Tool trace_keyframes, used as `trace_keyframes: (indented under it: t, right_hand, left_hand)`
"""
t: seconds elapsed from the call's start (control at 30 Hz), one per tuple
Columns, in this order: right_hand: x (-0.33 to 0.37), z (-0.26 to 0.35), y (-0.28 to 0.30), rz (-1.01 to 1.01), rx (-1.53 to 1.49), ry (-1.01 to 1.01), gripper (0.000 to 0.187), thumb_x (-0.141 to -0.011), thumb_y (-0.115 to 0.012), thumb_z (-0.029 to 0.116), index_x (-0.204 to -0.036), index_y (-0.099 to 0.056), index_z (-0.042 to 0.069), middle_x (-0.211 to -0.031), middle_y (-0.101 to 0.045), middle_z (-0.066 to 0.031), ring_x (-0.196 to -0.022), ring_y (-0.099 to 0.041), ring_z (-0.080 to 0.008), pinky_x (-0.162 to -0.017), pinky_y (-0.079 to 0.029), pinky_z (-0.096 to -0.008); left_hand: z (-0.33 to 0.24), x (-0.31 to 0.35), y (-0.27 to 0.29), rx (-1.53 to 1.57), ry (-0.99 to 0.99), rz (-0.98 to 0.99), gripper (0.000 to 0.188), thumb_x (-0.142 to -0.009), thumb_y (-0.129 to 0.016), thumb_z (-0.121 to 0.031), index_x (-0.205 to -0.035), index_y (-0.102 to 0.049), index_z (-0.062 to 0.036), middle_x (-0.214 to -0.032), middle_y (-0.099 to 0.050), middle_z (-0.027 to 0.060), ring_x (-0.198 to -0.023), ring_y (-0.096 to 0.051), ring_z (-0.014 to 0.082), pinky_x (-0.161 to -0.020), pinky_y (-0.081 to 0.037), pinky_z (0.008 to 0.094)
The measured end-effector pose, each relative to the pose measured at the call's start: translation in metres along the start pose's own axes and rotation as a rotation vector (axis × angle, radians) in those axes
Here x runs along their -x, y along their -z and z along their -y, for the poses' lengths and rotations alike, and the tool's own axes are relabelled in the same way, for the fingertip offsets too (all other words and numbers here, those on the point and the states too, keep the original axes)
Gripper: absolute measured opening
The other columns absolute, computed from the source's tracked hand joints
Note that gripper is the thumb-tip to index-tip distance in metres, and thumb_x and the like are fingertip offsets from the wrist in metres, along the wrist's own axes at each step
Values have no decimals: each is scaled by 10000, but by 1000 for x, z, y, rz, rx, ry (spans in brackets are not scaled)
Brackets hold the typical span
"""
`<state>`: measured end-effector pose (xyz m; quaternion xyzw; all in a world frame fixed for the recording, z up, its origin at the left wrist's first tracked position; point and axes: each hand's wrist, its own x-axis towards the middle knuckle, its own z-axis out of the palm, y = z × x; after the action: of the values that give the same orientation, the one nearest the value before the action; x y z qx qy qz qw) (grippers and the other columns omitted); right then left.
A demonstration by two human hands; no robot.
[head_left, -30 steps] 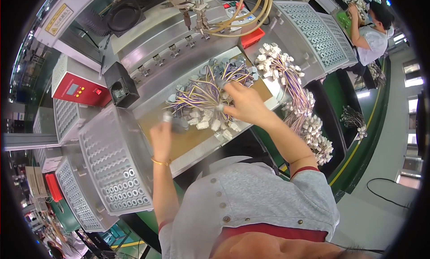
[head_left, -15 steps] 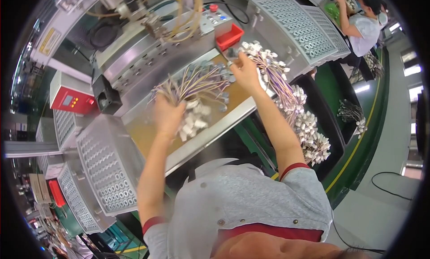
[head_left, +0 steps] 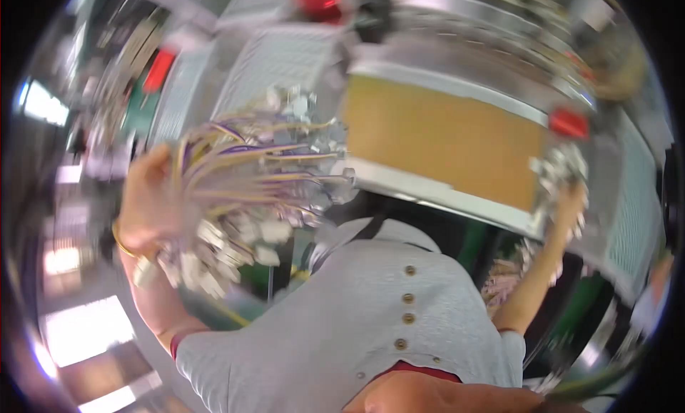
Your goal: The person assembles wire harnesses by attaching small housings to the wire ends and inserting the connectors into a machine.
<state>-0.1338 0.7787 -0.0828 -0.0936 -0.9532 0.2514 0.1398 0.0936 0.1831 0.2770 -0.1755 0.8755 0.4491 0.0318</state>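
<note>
My left hand [head_left: 153, 202], out at the left, is closed around a thick bundle of wire harnesses [head_left: 253, 163]. Its purple and yellowish wires fan out to the right and end in clear-grey connectors. White connectors [head_left: 225, 252] hang below the same hand. On the far side my right hand [head_left: 569, 199] is at a cluster of white connectors [head_left: 560, 163] by the right end of the tan work board [head_left: 442, 138]. Motion blur hides its fingers, so its grip is unclear.
A red tray [head_left: 569, 122] is beyond the right hand. Grey perforated racks stand left [head_left: 267, 67] and right [head_left: 635, 206] of the board. More harnesses [head_left: 506, 274] lie near my right forearm. A metal-edged machine bed runs along the back.
My view has swung to the left. My left hand has carried the harness bundle off the board, out to my left. My right hand stays near the white connectors at the board's right end.
</note>
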Motion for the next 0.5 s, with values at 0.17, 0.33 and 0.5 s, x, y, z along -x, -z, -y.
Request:
trace_keyframes:
  t: [0.17, 0.33, 0.5]
  right_hand:
    - [-9, 11, 27, -81, 179, 36, 570, -721, -604, 371, -1127, -481, -9, -1036, -560, -190, -955, -534, -318, -836, -404, -370]
    - [-6, -4, 22, 47, 426, -96, 705, -691, -592, 460, -1196, -407, 3, -1108, -505, -226, -1023, -485, -358, -839, -394, -399]
    - [25, 32, 53, 45, 253, 199, 656, -665, -623, 404, -1209, -435, 89, -1022, -542, -216, -980, -506, -353, -786, -427, -403]
  left_hand:
    - [32, 98, 45, -146, 220, -358, 383, -545, -494, 50, -924, -546, 49, -809, -578, 35, -753, -509, 70, -693, -382, 182]
    - [174, 133, 70, -377, 517, -315, 428, -547, -553, -33, -971, -536, 26, -742, -545, 35, -666, -490, 108, -582, -389, 233]
    - [368, 124, 44, -639, 524, -222, 531, -670, -630, -292, -1084, -491, 9, -1013, -533, 255, -933, -503, 393, -791, -397, 415]
